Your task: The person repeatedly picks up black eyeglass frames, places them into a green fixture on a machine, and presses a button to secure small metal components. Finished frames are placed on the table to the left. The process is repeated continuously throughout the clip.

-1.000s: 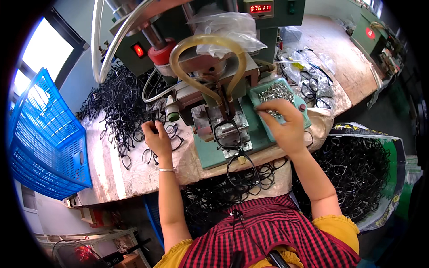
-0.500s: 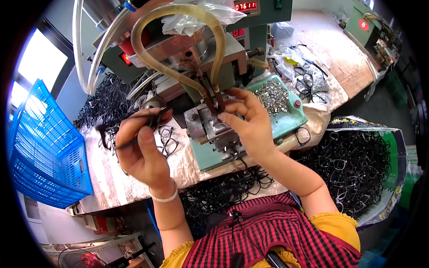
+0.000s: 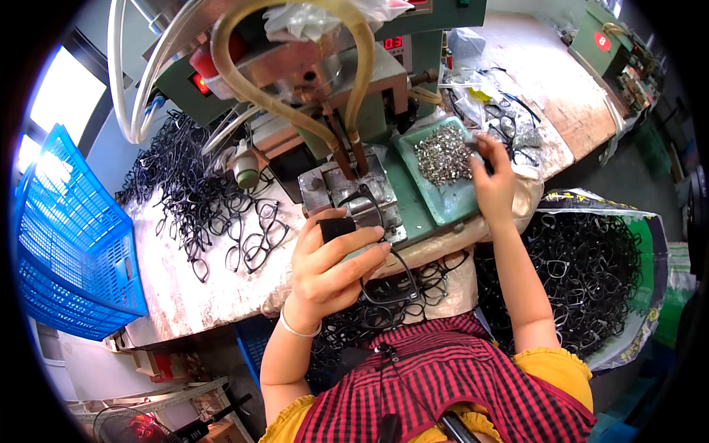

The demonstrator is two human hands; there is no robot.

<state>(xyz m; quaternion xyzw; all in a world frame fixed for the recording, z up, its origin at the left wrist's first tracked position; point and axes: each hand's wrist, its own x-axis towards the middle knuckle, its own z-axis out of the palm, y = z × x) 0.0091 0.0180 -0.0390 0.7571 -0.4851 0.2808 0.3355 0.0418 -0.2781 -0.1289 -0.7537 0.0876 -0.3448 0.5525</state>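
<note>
Right hand (image 3: 493,181) moved to pinch at the metal parts tray (image 3: 450,198); left hand (image 3: 332,262) grips a black eyeglass frame (image 3: 388,284).

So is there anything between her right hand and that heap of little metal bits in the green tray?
Nothing visible. The right hand reaches over the near edge of the green tray, its fingertips at the edge of the heap of small metal parts. The left hand holds a black eyeglass frame nearer the body, out of the way.
</note>
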